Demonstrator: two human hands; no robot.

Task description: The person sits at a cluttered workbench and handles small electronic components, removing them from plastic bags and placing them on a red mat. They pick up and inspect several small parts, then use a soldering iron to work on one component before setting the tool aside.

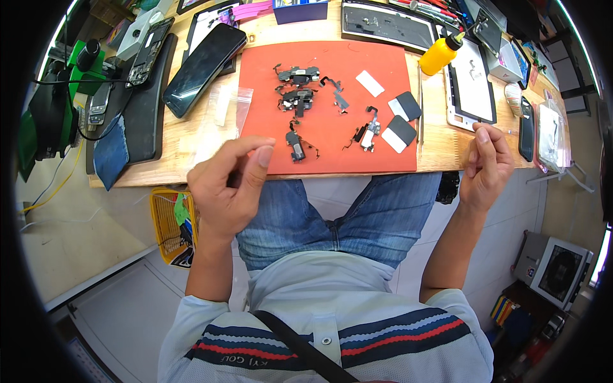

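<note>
My left hand (231,182) hovers at the table's front edge, by the lower left corner of an orange-red mat (357,57). Its fingers are curled, thumb tip against the index finger; anything between them is hidden. To the right of the mat, my right hand (486,167) is raised with thumb and index finger pinched, and I cannot make out anything in them. Small black phone speaker modules (297,99) with flex cables lie on the mat. Beside them are a grey bracket piece (341,100), a silver-and-black part (369,134), a white strip (370,83) and two black-and-white cards (399,133).
A dark phone (204,70) and a clear plastic bag (239,108) lie left of the mat. A yellow bottle (440,55) stands at the back right, near a white-framed tablet panel (469,83). Tweezers (419,105) lie along the mat's right edge. Below the table is a yellow basket (167,223).
</note>
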